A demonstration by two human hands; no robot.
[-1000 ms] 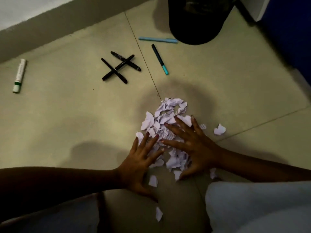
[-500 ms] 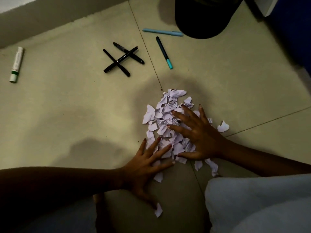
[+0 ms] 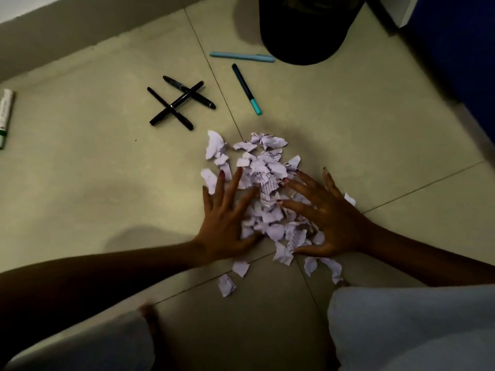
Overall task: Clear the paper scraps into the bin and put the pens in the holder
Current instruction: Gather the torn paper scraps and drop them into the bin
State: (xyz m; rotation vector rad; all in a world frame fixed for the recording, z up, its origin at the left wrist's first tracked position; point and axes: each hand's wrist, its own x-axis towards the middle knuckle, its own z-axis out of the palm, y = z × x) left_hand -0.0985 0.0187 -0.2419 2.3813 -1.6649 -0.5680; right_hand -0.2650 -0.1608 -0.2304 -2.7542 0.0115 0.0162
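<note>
A heap of torn white paper scraps [image 3: 263, 180] lies on the tiled floor in the middle. My left hand [image 3: 223, 223] rests flat on its left side, fingers spread. My right hand [image 3: 328, 215] lies flat on its right side, fingers apart, covering some scraps. A few loose scraps [image 3: 227, 284] lie nearer to me. A black bin [image 3: 305, 30] stands at the top. Three black pens [image 3: 178, 101] lie crossed at the upper left of the heap. A black pen with a teal cap [image 3: 246, 88] and a light blue pen [image 3: 241, 56] lie near the bin.
A white marker with a green band [image 3: 4, 113] lies at the far left edge. A wall skirting runs along the top left. A dark blue surface fills the upper right. My knees in light cloth [image 3: 407, 328] are at the bottom.
Both hands have slid over the heap: the left moved up and right onto its left side, the right shifted to its right side. The scraps are bunched between them.
</note>
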